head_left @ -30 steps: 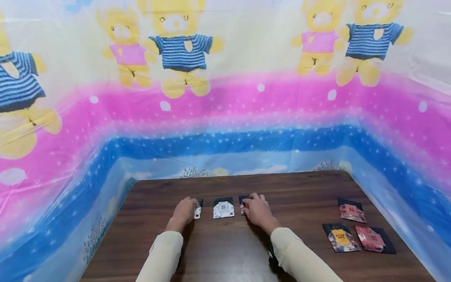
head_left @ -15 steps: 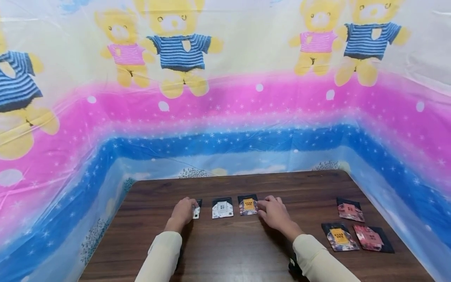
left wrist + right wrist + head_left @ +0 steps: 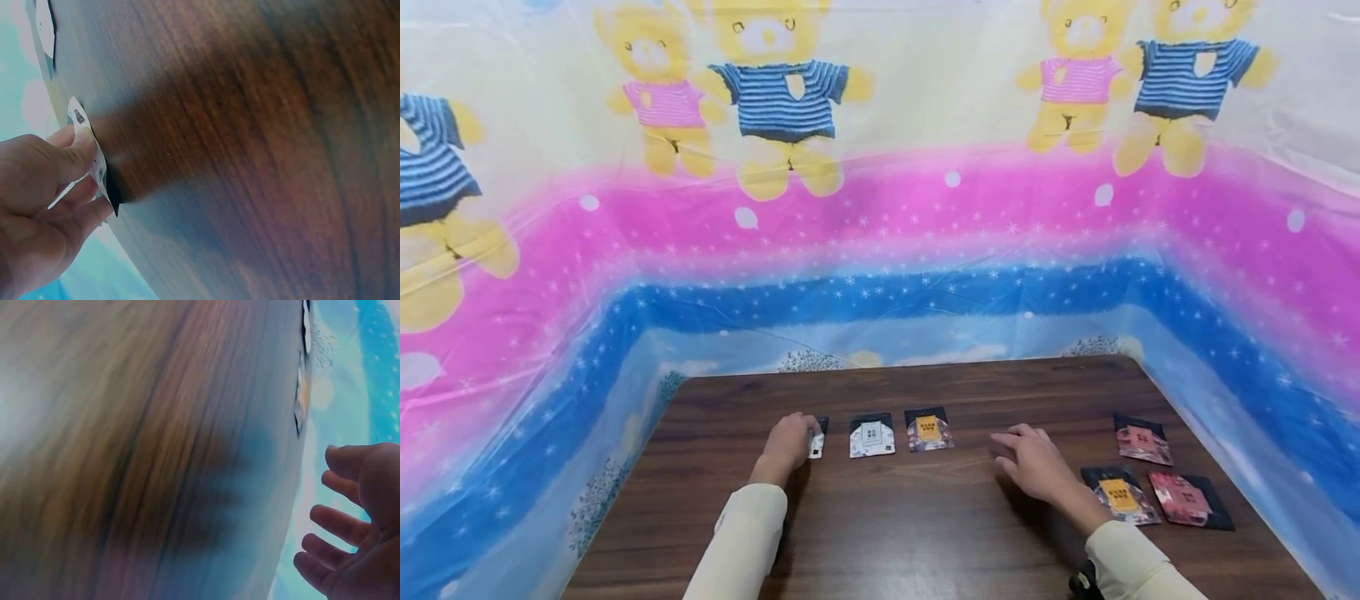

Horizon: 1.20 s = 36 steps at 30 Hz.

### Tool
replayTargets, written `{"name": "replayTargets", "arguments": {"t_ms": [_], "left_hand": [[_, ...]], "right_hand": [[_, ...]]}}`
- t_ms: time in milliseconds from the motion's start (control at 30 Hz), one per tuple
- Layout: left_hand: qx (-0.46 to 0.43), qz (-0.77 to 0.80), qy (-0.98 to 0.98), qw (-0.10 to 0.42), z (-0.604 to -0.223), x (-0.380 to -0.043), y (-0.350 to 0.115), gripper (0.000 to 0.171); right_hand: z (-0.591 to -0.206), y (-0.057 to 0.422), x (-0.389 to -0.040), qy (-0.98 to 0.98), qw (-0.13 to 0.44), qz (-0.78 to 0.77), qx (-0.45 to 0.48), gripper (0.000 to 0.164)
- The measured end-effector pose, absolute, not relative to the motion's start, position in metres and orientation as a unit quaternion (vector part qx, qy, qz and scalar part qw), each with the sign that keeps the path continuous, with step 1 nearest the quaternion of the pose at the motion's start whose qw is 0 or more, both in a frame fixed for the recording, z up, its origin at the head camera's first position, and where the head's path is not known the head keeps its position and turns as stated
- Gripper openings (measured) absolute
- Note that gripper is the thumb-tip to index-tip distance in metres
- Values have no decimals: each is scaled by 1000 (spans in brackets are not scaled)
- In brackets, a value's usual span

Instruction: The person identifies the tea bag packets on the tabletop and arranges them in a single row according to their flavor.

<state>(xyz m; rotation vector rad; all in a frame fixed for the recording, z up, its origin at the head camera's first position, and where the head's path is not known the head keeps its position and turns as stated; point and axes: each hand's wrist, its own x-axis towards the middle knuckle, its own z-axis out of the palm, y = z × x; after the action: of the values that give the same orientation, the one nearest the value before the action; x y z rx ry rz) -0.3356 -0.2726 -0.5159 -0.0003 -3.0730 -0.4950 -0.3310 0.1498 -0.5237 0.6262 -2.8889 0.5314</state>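
Observation:
My left hand [image 3: 790,442] pinches a white and black sachet [image 3: 817,439] at the left end of a short row on the table. In the left wrist view, thumb and fingers grip that sachet [image 3: 99,164] on edge; another white edge [image 3: 65,192] shows among the fingers, and I cannot tell whether it is a second sachet. Beside it lie a flat white and black sachet [image 3: 872,435] and a sachet with an orange label [image 3: 928,428]. My right hand [image 3: 1033,460] is over the table with fingers spread and nothing in them, between the row and the right-hand sachets.
On the right of the brown wooden table [image 3: 880,517] lie a red-labelled sachet [image 3: 1142,439], another orange-labelled sachet [image 3: 1122,497], partly behind the right forearm, and a second red-labelled one [image 3: 1191,501]. A printed bear curtain [image 3: 880,250] surrounds the table's back and sides.
My right hand has let go of the orange-labelled sachet at the row's right end and moved right, away from it. The left hand stays on its sachet.

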Motion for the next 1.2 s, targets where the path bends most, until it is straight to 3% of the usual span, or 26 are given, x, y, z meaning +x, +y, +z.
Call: {"name": "replayTargets", "arguments": {"t_ms": [667,933,1200], "left_hand": [[1,-147,-989,7,-513,-329,-278,37],[2,-150,-989,6,-516,-327,-278,38],[0,-130,-991,8,-514,-329,-276,42]], "right_hand": [[-509,253,-307,-976,29,145,161,30],[-515,268,-303,-984,-45,101,142,34],[-529,274,-296,-985,-33,94,142,39]]}}
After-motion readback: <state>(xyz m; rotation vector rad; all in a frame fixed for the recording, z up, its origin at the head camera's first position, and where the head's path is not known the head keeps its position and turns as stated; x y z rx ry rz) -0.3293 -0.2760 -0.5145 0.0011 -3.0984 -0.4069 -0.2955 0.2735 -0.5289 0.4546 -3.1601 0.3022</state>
